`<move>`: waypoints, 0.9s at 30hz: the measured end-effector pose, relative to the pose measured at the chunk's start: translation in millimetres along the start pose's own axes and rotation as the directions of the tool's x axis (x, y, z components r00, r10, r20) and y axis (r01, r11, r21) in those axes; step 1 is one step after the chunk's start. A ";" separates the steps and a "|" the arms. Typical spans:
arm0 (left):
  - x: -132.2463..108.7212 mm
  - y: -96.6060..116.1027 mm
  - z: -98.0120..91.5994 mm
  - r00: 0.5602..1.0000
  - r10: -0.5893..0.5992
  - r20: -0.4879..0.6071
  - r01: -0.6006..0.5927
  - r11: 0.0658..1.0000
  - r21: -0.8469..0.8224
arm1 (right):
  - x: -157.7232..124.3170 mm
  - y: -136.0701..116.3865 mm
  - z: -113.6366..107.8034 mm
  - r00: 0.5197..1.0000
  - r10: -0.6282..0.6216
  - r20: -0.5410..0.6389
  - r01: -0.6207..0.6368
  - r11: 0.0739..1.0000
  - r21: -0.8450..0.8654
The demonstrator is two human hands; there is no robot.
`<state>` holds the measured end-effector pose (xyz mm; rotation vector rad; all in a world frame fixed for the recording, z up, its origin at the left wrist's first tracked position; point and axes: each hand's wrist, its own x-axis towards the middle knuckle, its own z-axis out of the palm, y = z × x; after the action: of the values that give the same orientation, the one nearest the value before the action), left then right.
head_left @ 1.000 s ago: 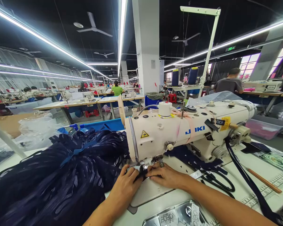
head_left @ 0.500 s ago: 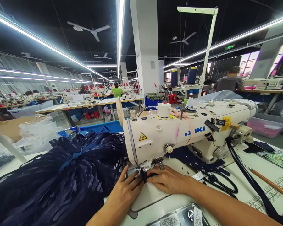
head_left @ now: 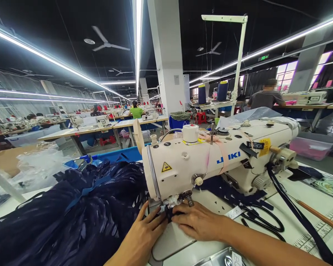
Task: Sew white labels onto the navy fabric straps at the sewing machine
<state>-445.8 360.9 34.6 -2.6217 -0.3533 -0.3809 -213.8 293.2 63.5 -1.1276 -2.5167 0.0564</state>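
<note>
A white JUKI sewing machine stands before me, its head over both hands. A small piece of dark navy fabric lies on the bed under the needle area, mostly covered by fingers. My left hand rests flat left of it, thumb apart and fingers stretched, fingertips touching its edge. From the right, my right hand has its fingers bent and pressed together on the fabric, close below the metal presser parts. A large heap of navy straps lies beside my left hand.
Black-handled scissors lie right of my right forearm, near a brown-handled tool and a hanging dark strap. A clear-topped case sits at the front edge. Plastic bags lie far left. Co-workers sit behind.
The view has shifted slightly, so the machine appears a little lower and further left. Both hands stay by the needle on the dark fabric, with hardly any movement relative to it.
</note>
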 end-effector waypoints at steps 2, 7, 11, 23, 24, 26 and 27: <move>-0.1 1.3 2.3 0.998 -0.034 -0.047 0.034 0.999 0.005 | 0.4 -0.1 1.4 1.000 -0.009 -0.004 0.009 1.000 -0.030; 3.1 0.2 -3.1 0.997 -0.079 -0.007 0.078 0.995 -0.060 | 3.3 3.7 10.0 0.998 -0.054 -0.016 0.052 0.992 -0.112; 12.1 -3.5 -21.5 0.988 -0.089 0.124 0.098 0.993 -0.069 | 5.2 5.6 11.1 1.000 -0.023 0.005 0.024 0.989 -0.144; 28.0 8.1 -30.7 0.976 -0.208 0.063 0.194 0.965 0.178 | 12.7 14.3 17.5 0.981 0.186 -0.059 -0.191 0.976 -0.107; 30.4 14.4 -35.0 0.963 -0.253 0.089 0.228 0.948 0.221 | 13.5 13.8 19.6 0.978 0.201 -0.062 -0.208 0.967 -0.146; 34.6 26.7 -42.6 0.921 -0.356 0.158 0.304 0.911 0.279 | 14.4 10.7 20.5 0.976 0.214 -0.047 -0.219 0.951 -0.219; 36.3 31.8 -45.6 0.893 -0.408 0.192 0.344 0.892 0.294 | 14.6 8.0 19.2 0.975 0.218 -0.033 -0.220 0.944 -0.246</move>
<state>-411.6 318.3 72.3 -2.3409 -0.9462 -0.1148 -223.8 311.5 48.9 -1.5013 -2.4312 -0.2094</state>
